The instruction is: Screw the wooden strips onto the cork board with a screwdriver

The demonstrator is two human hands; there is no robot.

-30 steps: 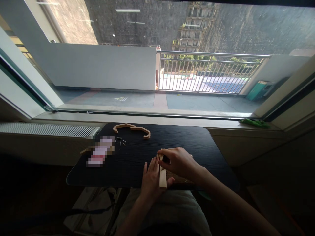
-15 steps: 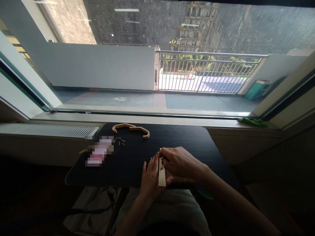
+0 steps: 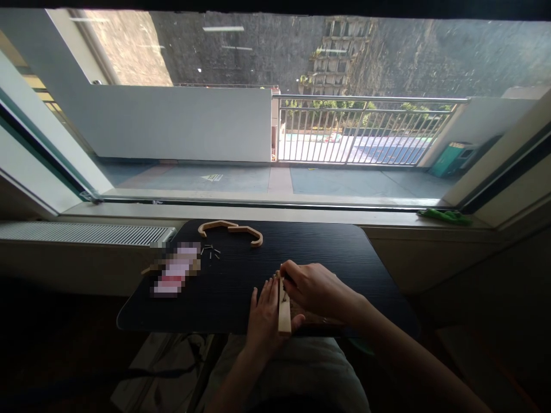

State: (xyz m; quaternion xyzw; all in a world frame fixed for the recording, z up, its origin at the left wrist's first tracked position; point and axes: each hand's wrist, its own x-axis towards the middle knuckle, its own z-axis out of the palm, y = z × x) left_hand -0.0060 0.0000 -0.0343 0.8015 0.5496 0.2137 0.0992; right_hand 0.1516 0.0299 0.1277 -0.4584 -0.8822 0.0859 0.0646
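Observation:
A pale wooden strip [image 3: 284, 312] stands on edge near the front of the black table [image 3: 344, 252]. My left hand [image 3: 263, 314] lies flat against its left side, fingers stretched forward and thumb hooked under its near end. My right hand [image 3: 316, 289] is closed in a pinch over the strip's far end, on something small and dark I cannot make out. A flat wooden piece shows partly under my right wrist.
Two curved wooden pieces [image 3: 230, 229] lie at the table's far edge, with several small dark screws [image 3: 210, 251] in front of them. A blurred pink item [image 3: 176, 268] sits at the left. A radiator [image 3: 86, 234] and window sill run behind; a green thing [image 3: 445, 215] lies on the sill.
Both hands stay on the strip with hardly any shift. The view has tilted down slightly.

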